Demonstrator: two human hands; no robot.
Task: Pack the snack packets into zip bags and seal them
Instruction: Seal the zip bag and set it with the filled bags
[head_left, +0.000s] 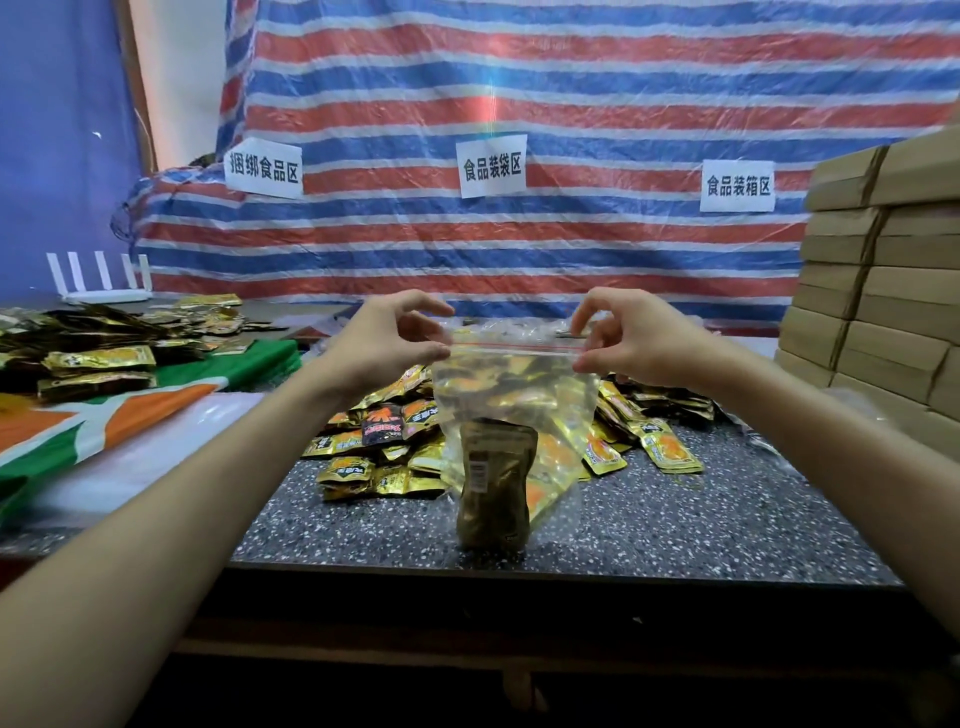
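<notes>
Forearms (171, 519) stretch from 6 o'clock — left hand (384, 338) and right hand (634, 340) each pinch a top corner of the zip bag (514, 395) — snack packets (374, 457) heaped at its 12 o'clock.

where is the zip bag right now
In the head view the zip bag is at centre, pinched at its top corners by the left hand and right hand, in front of the pile of snack packets.
</notes>
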